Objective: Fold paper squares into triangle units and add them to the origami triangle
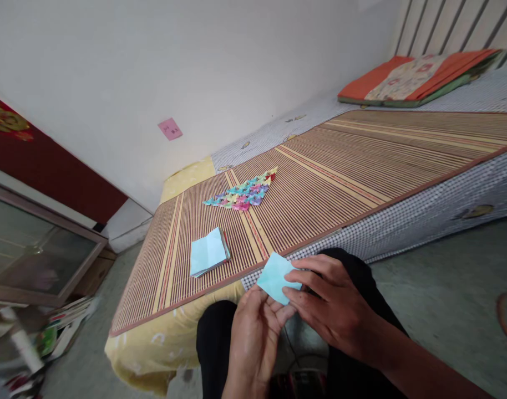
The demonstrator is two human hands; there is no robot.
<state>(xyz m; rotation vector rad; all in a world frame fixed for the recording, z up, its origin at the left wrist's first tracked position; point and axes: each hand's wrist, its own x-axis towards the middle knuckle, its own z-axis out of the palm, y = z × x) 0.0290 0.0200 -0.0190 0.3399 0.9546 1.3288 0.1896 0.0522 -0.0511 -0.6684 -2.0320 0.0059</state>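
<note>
A light blue square of paper (275,277) with faint crease lines is held between my two hands, above my lap at the edge of the bed. My left hand (255,327) supports it from below, palm up, with the thumb at its lower left corner. From the right, my right hand (326,293) grips the paper's right side, fingers on top; its thumb is hidden. On the mat lies a stack of light blue paper (209,252), to the left of my hands. Farther back are rows of small folded paper pieces (245,191) in many colours.
A striped bamboo mat (312,194) covers the bed, over yellow and checked cloth. Folded orange bedding (420,80) lies at the far right. A pink note (170,128) is on the white wall. At left stand a glass-fronted cabinet (87,249) and clutter on the floor.
</note>
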